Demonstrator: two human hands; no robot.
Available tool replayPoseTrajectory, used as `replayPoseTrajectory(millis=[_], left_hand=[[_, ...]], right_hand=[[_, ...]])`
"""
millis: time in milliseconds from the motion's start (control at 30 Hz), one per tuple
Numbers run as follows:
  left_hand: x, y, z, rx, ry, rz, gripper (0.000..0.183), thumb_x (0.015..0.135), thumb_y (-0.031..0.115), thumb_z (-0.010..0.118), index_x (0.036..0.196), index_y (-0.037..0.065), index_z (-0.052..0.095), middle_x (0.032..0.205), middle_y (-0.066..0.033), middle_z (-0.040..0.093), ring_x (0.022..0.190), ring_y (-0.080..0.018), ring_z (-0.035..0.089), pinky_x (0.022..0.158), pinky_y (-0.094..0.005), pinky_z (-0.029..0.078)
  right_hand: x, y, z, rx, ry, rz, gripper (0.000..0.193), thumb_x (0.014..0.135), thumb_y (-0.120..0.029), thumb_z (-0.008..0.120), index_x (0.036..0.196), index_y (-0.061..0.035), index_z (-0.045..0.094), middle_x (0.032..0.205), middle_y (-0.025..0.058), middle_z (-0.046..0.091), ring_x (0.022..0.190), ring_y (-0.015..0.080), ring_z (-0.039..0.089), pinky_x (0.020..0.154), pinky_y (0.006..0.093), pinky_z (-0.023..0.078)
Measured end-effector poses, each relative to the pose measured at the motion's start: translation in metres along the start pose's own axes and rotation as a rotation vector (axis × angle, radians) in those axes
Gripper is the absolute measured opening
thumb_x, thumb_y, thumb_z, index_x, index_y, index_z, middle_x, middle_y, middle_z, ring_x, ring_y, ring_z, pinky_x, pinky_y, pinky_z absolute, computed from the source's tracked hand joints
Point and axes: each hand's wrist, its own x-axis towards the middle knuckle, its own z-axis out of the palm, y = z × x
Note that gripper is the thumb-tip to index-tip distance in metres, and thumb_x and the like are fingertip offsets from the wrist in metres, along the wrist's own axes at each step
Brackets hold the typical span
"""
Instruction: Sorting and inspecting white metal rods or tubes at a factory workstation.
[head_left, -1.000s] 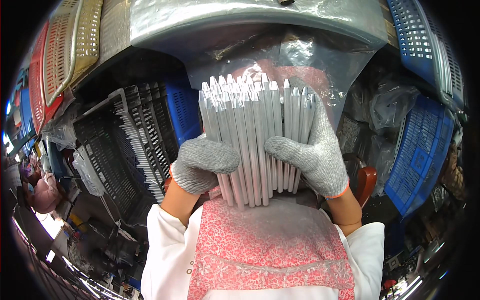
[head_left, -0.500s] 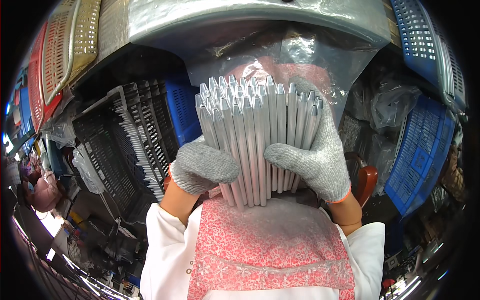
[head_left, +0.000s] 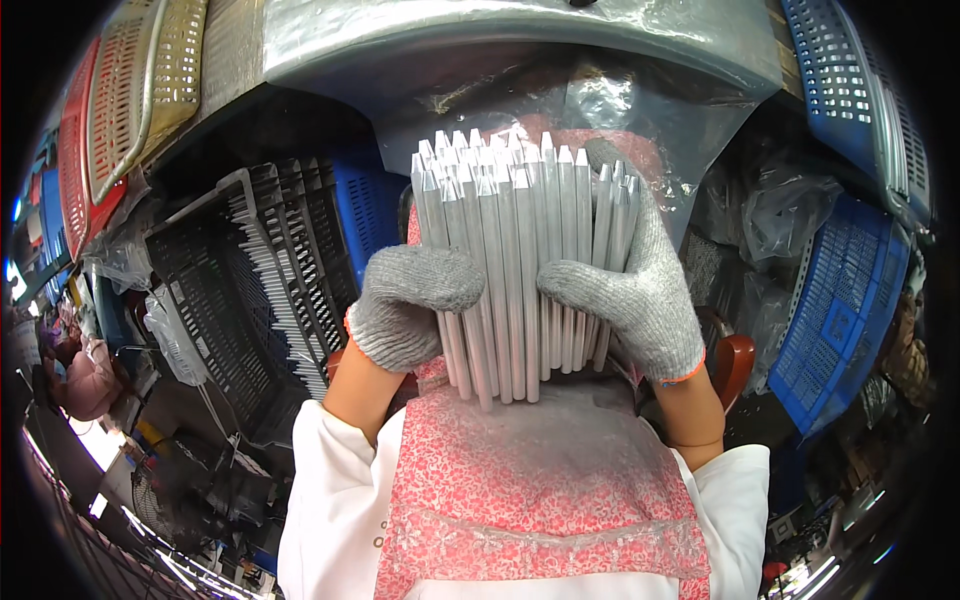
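A thick bundle of silver metal rods [head_left: 510, 290] with tapered upper ends stands nearly upright in front of me, above my dusty red floral apron [head_left: 540, 480]. My left hand [head_left: 412, 305], in a grey knit glove, grips the bundle's left side, its thumb laid across the front. On the right side, my right hand [head_left: 640, 300], gloved the same way, clasps the rods with its thumb across the front and fingers behind. The rods' lower ends sit uneven close to the apron. A few rods at the right stand slightly apart from the rest. Most of my fingers are hidden behind the bundle.
A black crate [head_left: 215, 310] holding many similar rods stands at the left, with a blue crate [head_left: 365, 220] behind it. A blue basket [head_left: 840, 310] and clear plastic bags [head_left: 790, 210] are at the right. Ahead lies a plastic-covered surface [head_left: 520, 25].
Both hands have moved the bundle slightly up and to the right. Its rods have shifted against each other, and the left hand sits higher on it.
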Motion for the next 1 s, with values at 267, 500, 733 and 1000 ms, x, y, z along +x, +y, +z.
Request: replayPoseTrajectory(millis=[267, 500, 733, 1000], left_hand=[[0.000, 0.002, -0.003, -0.001, 0.012, 0.016, 0.029, 0.093, 0.009, 0.042, 0.116, -0.004, 0.053, 0.100, -0.0164, 0.066, 0.085, -0.0222, 0.068, 0.077, -0.0319, 0.057], [0.000, 0.001, -0.003, 0.005, 0.022, 0.018, 0.029, 0.093, 0.009, 0.042, 0.117, -0.004, 0.053, 0.100, -0.0165, 0.066, 0.085, -0.0222, 0.068, 0.077, -0.0320, 0.057], [0.001, 0.000, -0.004, 0.008, 0.024, 0.012, 0.029, 0.093, 0.009, 0.042, 0.117, -0.004, 0.052, 0.100, -0.0165, 0.066, 0.085, -0.0222, 0.068, 0.078, -0.0320, 0.057], [-0.003, -0.002, -0.007, 0.004, 0.024, 0.013, 0.030, 0.094, 0.010, 0.041, 0.118, -0.004, 0.052, 0.100, -0.0166, 0.066, 0.085, -0.0223, 0.068, 0.078, -0.0321, 0.057]], right_hand=[[-0.001, -0.009, -0.003, -0.005, 0.023, 0.086, 0.092, 0.070, -0.021, 0.080, 0.141, 0.0020, 0.025, 0.124, 0.0148, 0.051, 0.112, 0.0215, 0.053, 0.097, 0.0339, 0.042], [-0.002, -0.011, 0.000, -0.031, 0.018, 0.068, 0.066, 0.072, -0.020, 0.078, 0.126, 0.0004, 0.045, 0.109, 0.0097, 0.060, 0.100, 0.0172, 0.059, 0.090, 0.0316, 0.046], [-0.001, -0.012, 0.002, 0.008, -0.002, 0.111, 0.067, 0.073, -0.020, 0.078, 0.126, 0.0002, 0.043, 0.109, 0.0109, 0.059, 0.100, 0.0181, 0.059, 0.089, 0.0318, 0.047], [-0.001, 0.002, -0.001, -0.172, 0.016, -0.094, 0.091, 0.070, -0.025, 0.080, 0.138, 0.0010, 0.025, 0.119, 0.0179, 0.052, 0.108, 0.0249, 0.055, 0.095, 0.0355, 0.045]])
